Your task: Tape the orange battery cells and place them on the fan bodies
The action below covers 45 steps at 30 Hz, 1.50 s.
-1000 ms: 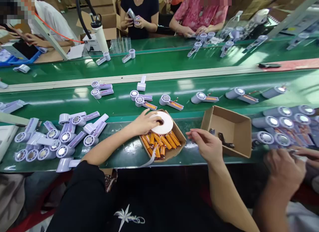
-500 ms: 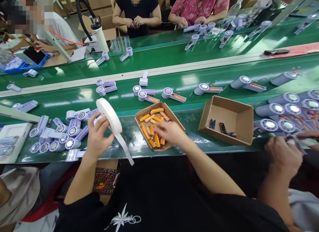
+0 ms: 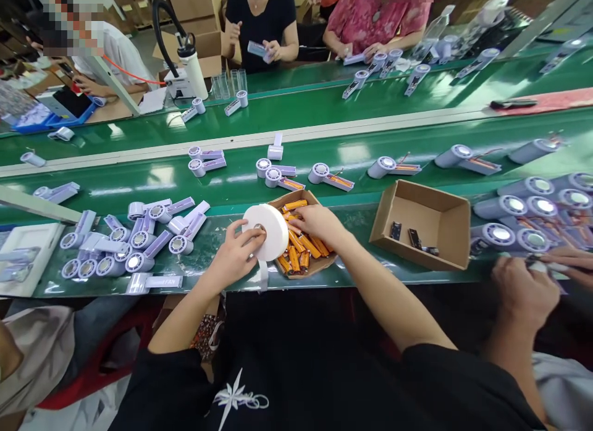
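Near frame ctr., our left hand (image 3: pixel 235 256) is clamped on a flat, round roll of white tape (image 3: pixel 277 233), fingers at its core hole, w/ the roll tilted up toward us. Its loose white tail end (image 3: pixel 263 276) hangs below it. Our right hand (image 3: pixel 319 224) is just to the right, dipped into a shallow brown cardboard box (image 3: pixel 320 268) w/ a heap of orange-wrapped cylindrical cells (image 3: pixel 309 244). Its fingertips are down among the cells; can't tell if they're together on one or apart, b/c the hand blocks the view. The roll overlaps the box's left side in view; can't tell if they touch.

Step in hand, we'd judge: reaching for a cell one-handed while the other hand minds the roll. Next move prob. calls for a sure pinch on a single cell w/o dragging neighbours along, tail end clear of the box.

Surroundings: lilac plastic fan bodies (image 3: pixel 142 239) piled mid-left; a deeper brown cardboard box (image 3: pixel 428 205) w/ a few small black parts (image 3: pixel 395 231) right of ctr.; a co-worker's hand (image 3: pixel 525 289) far right.
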Available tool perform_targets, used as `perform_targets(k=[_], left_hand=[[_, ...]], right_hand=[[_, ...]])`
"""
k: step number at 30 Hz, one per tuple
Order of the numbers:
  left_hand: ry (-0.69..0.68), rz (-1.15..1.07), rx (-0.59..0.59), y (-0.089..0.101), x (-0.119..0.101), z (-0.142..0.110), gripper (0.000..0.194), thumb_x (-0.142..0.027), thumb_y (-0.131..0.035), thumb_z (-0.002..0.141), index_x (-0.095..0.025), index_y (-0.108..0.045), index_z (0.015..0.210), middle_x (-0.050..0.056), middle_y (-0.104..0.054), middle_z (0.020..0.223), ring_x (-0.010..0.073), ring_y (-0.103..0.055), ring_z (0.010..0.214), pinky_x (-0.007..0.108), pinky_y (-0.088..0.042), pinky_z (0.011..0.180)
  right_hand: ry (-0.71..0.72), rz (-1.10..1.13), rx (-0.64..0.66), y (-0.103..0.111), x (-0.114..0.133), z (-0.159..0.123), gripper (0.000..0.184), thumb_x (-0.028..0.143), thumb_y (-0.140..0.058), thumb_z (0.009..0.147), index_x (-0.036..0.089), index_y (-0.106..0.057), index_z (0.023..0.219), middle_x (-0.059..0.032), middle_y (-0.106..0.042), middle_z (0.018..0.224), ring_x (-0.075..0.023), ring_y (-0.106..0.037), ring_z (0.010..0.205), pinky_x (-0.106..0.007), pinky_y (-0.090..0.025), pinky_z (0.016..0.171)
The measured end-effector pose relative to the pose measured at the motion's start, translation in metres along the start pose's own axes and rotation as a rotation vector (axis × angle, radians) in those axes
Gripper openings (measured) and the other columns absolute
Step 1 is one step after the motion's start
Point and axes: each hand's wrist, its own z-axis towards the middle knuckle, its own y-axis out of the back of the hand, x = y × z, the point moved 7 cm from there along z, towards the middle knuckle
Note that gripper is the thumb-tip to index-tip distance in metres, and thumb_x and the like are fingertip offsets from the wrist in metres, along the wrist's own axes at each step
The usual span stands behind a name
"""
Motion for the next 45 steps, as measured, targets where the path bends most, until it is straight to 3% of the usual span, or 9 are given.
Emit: perform_targets(k=[7, 12, 16, 26, 29, 32, 40, 42, 45], left_hand=[[0.003, -0.05, 0.072, -0.013, -0.003, -0.005, 0.044, -0.004, -0.065, 0.085, -0.019, -0.07, 0.125, 0.012, -0.071, 0.128, 0.038, -0.044, 0.138, 0.063, -0.05, 0.114], [-0.011, -0.063, 0.118, -0.009, -0.008, -0.017, 0.044, -0.006, -0.067, 0.085, -0.019, -0.07, 0.127, 0.012, -0.072, 0.127, 0.0373, -0.045, 0.138, 0.06, -0.053, 0.111], [-0.095, -0.094, 0.182, -0.004, -0.022, -0.015, 0.051, -0.003, -0.067, 0.085, -0.021, -0.068, 0.132, 0.01, -0.071, 0.13, 0.0354, -0.046, 0.14, 0.056, -0.052, 0.114], [-0.221, -0.016, 0.275, 0.024, -0.048, 0.002, 0.05, 0.001, -0.061, 0.09, -0.023, -0.068, 0.134, 0.007, -0.072, 0.133, 0.0317, -0.053, 0.141, 0.048, -0.054, 0.117], [-0.259, 0.041, 0.214, 0.033, -0.049, 0.007, 0.049, 0.002, -0.062, 0.092, -0.022, -0.067, 0.135, 0.006, -0.073, 0.132, 0.0275, -0.058, 0.137, 0.045, -0.054, 0.118], [-0.285, 0.104, 0.185, 0.038, -0.048, 0.013, 0.043, -0.004, -0.066, 0.096, -0.023, -0.068, 0.134, 0.005, -0.073, 0.13, 0.0251, -0.061, 0.135, 0.046, -0.05, 0.122], [-0.363, 0.239, 0.27, 0.052, -0.058, 0.044, 0.03, -0.005, -0.063, 0.096, -0.026, -0.075, 0.112, 0.003, -0.072, 0.115, 0.022, -0.064, 0.112, 0.049, -0.043, 0.127], [-0.324, 0.244, 0.265, 0.054, -0.057, 0.048, 0.031, -0.005, -0.061, 0.096, -0.026, -0.075, 0.114, 0.004, -0.073, 0.114, 0.023, -0.063, 0.109, 0.049, -0.049, 0.117], [-0.24, 0.271, 0.221, 0.04, -0.06, 0.04, 0.033, -0.01, -0.059, 0.1, -0.024, -0.071, 0.127, 0.008, -0.074, 0.118, 0.0248, -0.062, 0.102, 0.046, -0.054, 0.091]], right_hand=[[0.19, 0.183, 0.105, 0.01, -0.005, -0.002, 0.032, 0.032, -0.054, 0.104, 0.02, -0.079, 0.119, -0.0109, -0.079, 0.126, -0.0275, -0.073, 0.117, -0.038, -0.053, 0.108], [0.188, 0.789, -0.362, 0.058, -0.029, -0.049, 0.041, 0.05, -0.056, 0.102, 0.025, -0.073, 0.131, -0.0081, -0.078, 0.13, -0.029, -0.074, 0.117, -0.048, -0.059, 0.106], [0.283, 0.757, -0.535, 0.073, -0.01, -0.082, 0.029, 0.047, -0.079, 0.087, 0.028, -0.08, 0.109, -0.0066, -0.083, 0.114, -0.0302, -0.079, 0.109, -0.05, -0.063, 0.104], [0.569, 0.852, -0.376, 0.047, 0.007, -0.106, 0.02, 0.034, -0.091, 0.077, 0.033, -0.082, 0.094, -0.0028, -0.084, 0.104, -0.0328, -0.079, 0.112, -0.057, -0.065, 0.104], [0.414, 1.083, -0.47, 0.039, -0.002, -0.112, 0.027, 0.047, -0.082, 0.087, 0.032, -0.08, 0.109, -0.0063, -0.08, 0.123, -0.0321, -0.071, 0.129, -0.055, -0.059, 0.111], [0.184, 1.258, -0.217, 0.025, 0.001, -0.104, 0.056, 0.057, -0.081, 0.087, 0.026, -0.072, 0.132, -0.0113, -0.076, 0.135, -0.0329, -0.071, 0.128, -0.051, -0.062, 0.106], [0.111, 1.06, 0.169, 0.057, 0.01, -0.089, 0.051, 0.047, -0.095, 0.07, 0.019, -0.078, 0.109, -0.0024, -0.082, 0.086, -0.0299, -0.079, 0.089, -0.038, -0.068, 0.077], [0.063, 1.182, 0.092, 0.049, 0.016, -0.089, 0.055, 0.045, -0.098, 0.066, 0.021, -0.074, 0.11, -0.0019, -0.082, 0.087, -0.0294, -0.08, 0.089, -0.039, -0.068, 0.077], [-0.082, 1.526, -0.339, 0.023, 0.017, -0.095, 0.06, 0.05, -0.098, 0.067, 0.025, -0.066, 0.112, -0.0055, -0.084, 0.102, -0.0288, -0.081, 0.097, -0.044, -0.068, 0.088]])
